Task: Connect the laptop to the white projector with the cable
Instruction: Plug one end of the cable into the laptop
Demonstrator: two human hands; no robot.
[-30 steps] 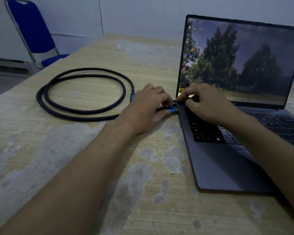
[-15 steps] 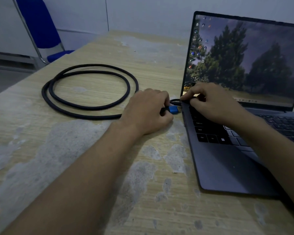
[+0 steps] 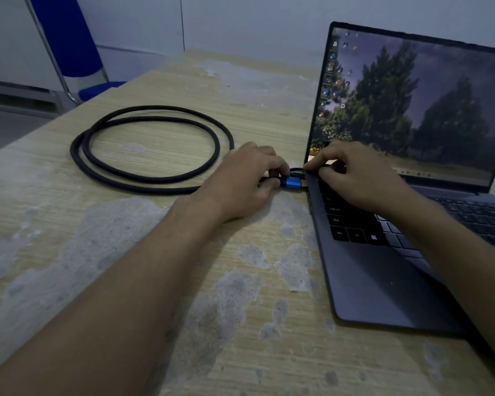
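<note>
A grey laptop (image 3: 383,287) stands open on the right of the table, its screen lit with a tree picture. A black braided cable (image 3: 143,178) lies coiled to its left. My left hand (image 3: 240,184) pinches the cable's blue plug (image 3: 293,183), which points at the laptop's left edge with a small gap showing. My right hand (image 3: 355,178) rests on the keyboard's far left corner, fingers pressing down at the laptop's edge. A second thin black cable (image 3: 296,170) sits just behind the plug at the laptop's side. No white projector is in view.
The wooden table (image 3: 126,267) has worn, pale patches. A blue chair (image 3: 69,47) with a metal frame stands past the table's far left corner, against a white wall.
The view has shifted so the laptop sits further right. My left hand has edged the blue plug a little closer to the laptop's left side. My right hand stays on the laptop's corner.
</note>
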